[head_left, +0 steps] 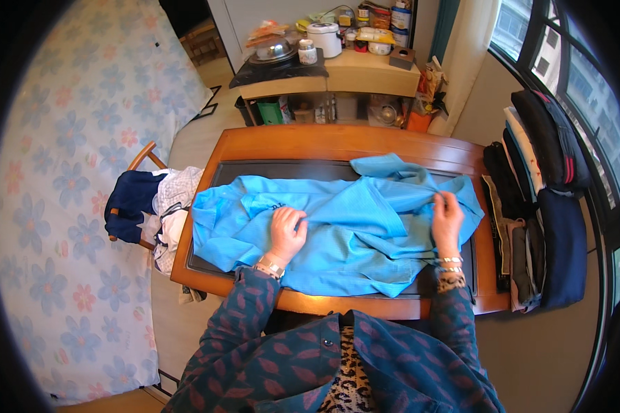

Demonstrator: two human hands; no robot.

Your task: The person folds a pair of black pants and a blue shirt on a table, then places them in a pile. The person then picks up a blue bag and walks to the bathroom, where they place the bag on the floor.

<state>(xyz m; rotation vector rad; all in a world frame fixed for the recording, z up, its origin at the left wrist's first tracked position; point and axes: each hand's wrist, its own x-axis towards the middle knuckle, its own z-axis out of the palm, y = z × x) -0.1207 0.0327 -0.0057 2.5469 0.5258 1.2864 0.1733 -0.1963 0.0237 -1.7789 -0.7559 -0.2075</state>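
Observation:
A crumpled light-blue shirt (344, 237) lies spread across the dark inset of a wooden table (275, 141). A small dark marking shows on it near my left fingers. My left hand (287, 233) rests on the cloth left of the middle, its fingers loosely stretched and the thumb apart. Toward the right end my right hand (448, 219) is closed, the fingertips pinching a bit of the shirt. One flap of the fabric reaches over the far side of the dark inset, and folds run between my hands.
Folded dark clothes (561, 241) are stacked at the table's right end by the window. More clothes hang over a wooden chair (145, 155) on the left, beside a large flower-patterned cover (76, 227). Behind stands a sideboard (365, 76) bearing a rice cooker (324, 41) and jars.

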